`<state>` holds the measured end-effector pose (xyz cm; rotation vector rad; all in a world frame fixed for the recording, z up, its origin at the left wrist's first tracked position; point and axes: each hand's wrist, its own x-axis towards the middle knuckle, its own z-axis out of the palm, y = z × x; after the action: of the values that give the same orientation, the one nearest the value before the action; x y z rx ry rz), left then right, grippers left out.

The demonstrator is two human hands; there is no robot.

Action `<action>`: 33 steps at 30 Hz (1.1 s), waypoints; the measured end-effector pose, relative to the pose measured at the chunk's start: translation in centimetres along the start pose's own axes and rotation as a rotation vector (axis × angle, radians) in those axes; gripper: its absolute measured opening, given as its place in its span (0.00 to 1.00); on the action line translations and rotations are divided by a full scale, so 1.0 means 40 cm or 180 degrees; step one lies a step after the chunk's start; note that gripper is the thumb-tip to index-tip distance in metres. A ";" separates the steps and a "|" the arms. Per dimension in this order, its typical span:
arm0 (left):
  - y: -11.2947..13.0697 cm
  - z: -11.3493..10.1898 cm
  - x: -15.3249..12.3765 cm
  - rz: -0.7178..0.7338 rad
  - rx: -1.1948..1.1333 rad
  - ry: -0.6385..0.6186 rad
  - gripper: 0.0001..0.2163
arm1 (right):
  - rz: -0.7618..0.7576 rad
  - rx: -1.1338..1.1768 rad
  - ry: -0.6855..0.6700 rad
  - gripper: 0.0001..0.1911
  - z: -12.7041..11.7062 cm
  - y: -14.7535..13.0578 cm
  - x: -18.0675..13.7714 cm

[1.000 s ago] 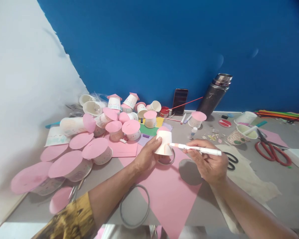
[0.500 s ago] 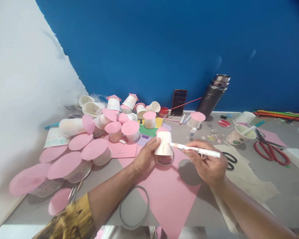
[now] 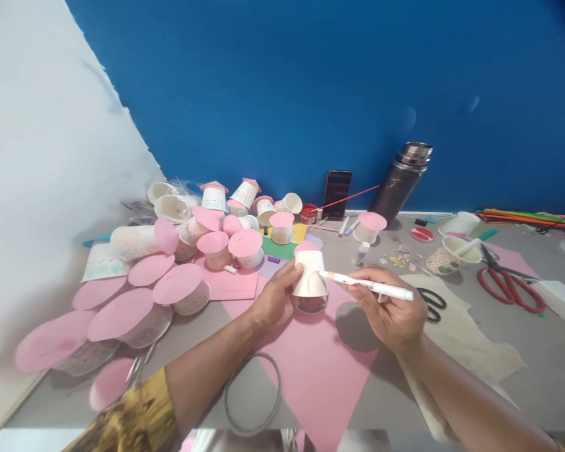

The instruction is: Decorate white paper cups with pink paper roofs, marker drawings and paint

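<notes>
Craft workspace: scissors (image 3: 501, 270), pink paper (image 3: 321, 370)

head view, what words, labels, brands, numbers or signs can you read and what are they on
None can be read.
Marker in the right hand: small dark print, too small to read.
Red container: markings, too small and blurred.
Cup in the left hand: a faint orange line, no readable lettering.

In front of the held cup (image 3: 309, 274), the pink sheet (image 3: 322, 376) leaves open room between the forearms (image 3: 207, 370). Left of the held cup, crowded cups (image 3: 139, 243) block passage; well behind it rise a phone (image 3: 338, 193) and flask (image 3: 400, 188); right of it, the marker (image 3: 367, 284) and right hand (image 3: 390, 307) bar the way.
</notes>
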<state>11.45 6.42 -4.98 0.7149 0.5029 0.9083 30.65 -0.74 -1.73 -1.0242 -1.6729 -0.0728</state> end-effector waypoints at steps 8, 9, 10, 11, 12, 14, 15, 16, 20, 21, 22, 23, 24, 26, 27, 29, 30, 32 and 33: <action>0.010 0.002 0.000 -0.0235 -0.0172 0.0053 0.14 | 0.0001 -0.0008 0.0087 0.03 -0.003 0.005 -0.006; 0.009 0.002 0.000 -0.0216 -0.0153 0.0047 0.14 | -0.0033 0.0030 0.0027 0.03 -0.003 0.003 -0.005; 0.008 0.002 -0.001 -0.0186 -0.0126 0.0045 0.13 | -0.0060 0.0063 -0.0026 0.03 -0.003 0.000 -0.003; 0.006 0.002 -0.001 -0.0155 -0.0099 0.0042 0.13 | -0.0076 0.0084 -0.0073 0.03 -0.002 -0.003 -0.001; 0.005 0.002 -0.001 -0.0131 -0.0075 0.0036 0.13 | -0.0087 0.0093 -0.0104 0.03 -0.002 -0.005 0.001; 0.002 0.002 -0.001 -0.0097 -0.0041 0.0022 0.13 | -0.0094 0.0084 -0.0131 0.03 -0.002 -0.009 0.004; 0.001 0.001 0.000 -0.0091 -0.0029 0.0006 0.13 | -0.0099 0.0080 -0.0150 0.03 -0.002 -0.010 0.006; 0.000 0.000 0.000 -0.0090 -0.0020 -0.0017 0.12 | -0.0109 0.0079 -0.0175 0.03 -0.002 -0.010 0.007; -0.002 -0.004 0.002 -0.0130 -0.0051 -0.0045 0.12 | -0.0134 0.0052 -0.0234 0.03 -0.002 -0.008 0.008; -0.001 -0.004 0.002 -0.0158 -0.0080 -0.0025 0.12 | -0.0128 0.0024 -0.0201 0.02 -0.002 -0.006 0.008; 0.000 -0.004 0.002 -0.0191 -0.0110 0.0003 0.13 | -0.0114 -0.0010 -0.0150 0.02 -0.003 -0.005 0.007; 0.001 -0.004 0.001 -0.0227 -0.0141 0.0030 0.13 | -0.0095 -0.0047 -0.0093 0.02 -0.003 -0.004 0.006; 0.003 -0.003 0.001 -0.0264 -0.0171 0.0051 0.14 | -0.0073 -0.0082 -0.0028 0.02 -0.003 -0.003 0.005; 0.007 0.000 -0.001 -0.0323 -0.0226 0.0064 0.16 | -0.0039 -0.0136 0.0078 0.01 -0.005 -0.001 0.003; 0.008 0.002 -0.002 -0.0339 -0.0246 0.0065 0.16 | -0.0028 -0.0152 0.0107 0.01 -0.006 -0.001 0.002; 0.010 0.006 -0.003 -0.0345 -0.0265 0.0064 0.16 | -0.0021 -0.0141 0.0096 0.02 -0.008 -0.002 0.001; 0.011 0.008 -0.004 -0.0351 -0.0266 0.0057 0.16 | -0.0019 -0.0120 0.0060 0.02 -0.009 -0.003 0.001; 0.011 0.010 -0.005 -0.0350 -0.0249 0.0038 0.15 | -0.0010 -0.0077 -0.0026 0.02 -0.010 -0.006 0.002; 0.011 0.012 -0.006 -0.0356 -0.0231 0.0017 0.15 | -0.0006 -0.0063 -0.0061 0.03 -0.010 -0.008 0.003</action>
<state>11.40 6.26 -4.32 0.6127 0.5071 0.8200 30.75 -1.06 -1.34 -1.0413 -1.6937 -0.0810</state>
